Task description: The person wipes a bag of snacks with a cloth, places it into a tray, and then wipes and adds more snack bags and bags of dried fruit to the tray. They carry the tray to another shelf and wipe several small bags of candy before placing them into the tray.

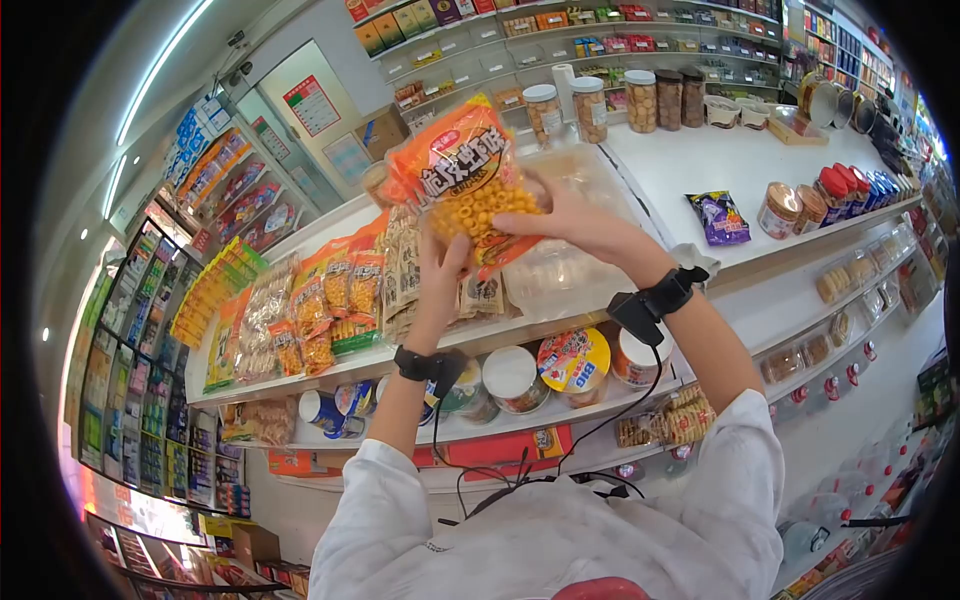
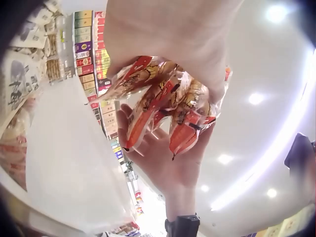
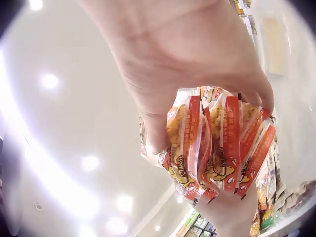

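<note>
**Two-Handed Hold in a Packed Shop**

At far left, slim green-and-yellow plastic packets (image 1: 212, 292) stood overlapping on a tilted white shelf (image 1: 500, 337), apparently arranged so each could be seen. Further along lay orange-and-clear bags of yellow snacks (image 1: 365, 278), probably grouped by kind for display.

Your left hand (image 1: 443, 272) gripped the lower left side of a bundle of shiny orange-and-clear plastic bags of yellow ring snacks (image 1: 455, 165), closed only as far as its thickness allowed, with the thumb near the front. The bundle was held up above the shelf; the wrist views showed several red-striped bags pressed together, though their exact number could not be told. You likely held them from both sides because slick, loose-filled bags would slide apart in one hand.

The front bag's printed orange end pointed up and away from you, canted left; its clear, ring-filled end came down toward you. Its long axis ran steeply from upper left to lower right.

Your right hand (image 1: 562, 215) gripped the right side, thumb across the clear window, most fingers hidden behind in the head view. At right, a shiny purple-and-black snack bag (image 1: 720, 220) lay apart on the white counter (image 1: 665, 170).
</note>
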The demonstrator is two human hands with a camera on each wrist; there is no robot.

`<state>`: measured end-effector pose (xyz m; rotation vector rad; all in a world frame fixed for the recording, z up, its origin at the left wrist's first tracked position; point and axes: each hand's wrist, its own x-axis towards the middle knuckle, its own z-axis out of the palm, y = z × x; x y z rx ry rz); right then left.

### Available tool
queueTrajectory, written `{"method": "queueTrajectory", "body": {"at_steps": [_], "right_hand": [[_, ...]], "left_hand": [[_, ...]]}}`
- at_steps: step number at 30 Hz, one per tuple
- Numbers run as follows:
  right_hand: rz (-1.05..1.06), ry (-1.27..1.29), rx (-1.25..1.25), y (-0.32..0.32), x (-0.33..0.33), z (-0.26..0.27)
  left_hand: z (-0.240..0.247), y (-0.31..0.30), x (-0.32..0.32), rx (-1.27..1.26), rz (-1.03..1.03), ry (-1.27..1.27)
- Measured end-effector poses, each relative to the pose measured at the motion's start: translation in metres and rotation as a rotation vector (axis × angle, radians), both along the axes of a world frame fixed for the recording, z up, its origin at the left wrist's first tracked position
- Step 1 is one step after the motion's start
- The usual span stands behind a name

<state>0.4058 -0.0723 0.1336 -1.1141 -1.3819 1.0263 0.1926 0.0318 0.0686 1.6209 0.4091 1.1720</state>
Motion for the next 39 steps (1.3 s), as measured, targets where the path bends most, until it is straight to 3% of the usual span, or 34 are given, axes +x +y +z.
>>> {"method": "queueTrajectory", "body": {"at_steps": [2,10,13,16,23,25,26,27,31,35,39], "right_hand": [[-0.061,-0.014,0.131,0.007,0.007,0.000],[-0.132,-0.126,0.197,0.020,0.030,0.009],[-0.117,-0.239,0.267,0.025,0.036,0.014],[-0.088,-0.317,0.222,0.020,0.032,0.021],[-0.147,-0.480,0.268,0.033,0.035,0.012],[-0.136,-0.467,0.075,0.028,0.038,0.029],[-0.130,-0.459,-0.022,0.027,0.040,0.034],[-0.131,-0.400,-0.035,0.033,0.047,0.027],[-0.164,-0.307,-0.065,0.053,0.061,0.008],[-0.187,-0.374,-0.096,0.079,0.087,-0.013],[-0.082,-0.246,-0.147,0.095,0.094,-0.023]], "left_hand": [[0.013,0.003,0.004,0.048,0.014,0.079],[0.051,0.029,0.005,0.266,-0.113,0.247],[0.050,0.036,0.002,0.059,-0.273,0.053],[0.042,0.051,0.015,-0.285,-0.385,-0.360],[0.042,0.068,0.059,-0.324,-0.292,-0.473],[0.039,0.085,0.068,-0.113,-0.282,-0.374],[0.043,0.083,0.072,-0.229,-0.327,-0.368],[0.051,0.075,0.076,-0.346,-0.373,-0.361],[0.041,0.095,0.099,-0.358,-0.442,-0.255],[0.026,0.113,0.115,-0.352,-0.397,-0.194],[-0.002,0.144,0.130,-0.318,-0.315,-0.087]]}}
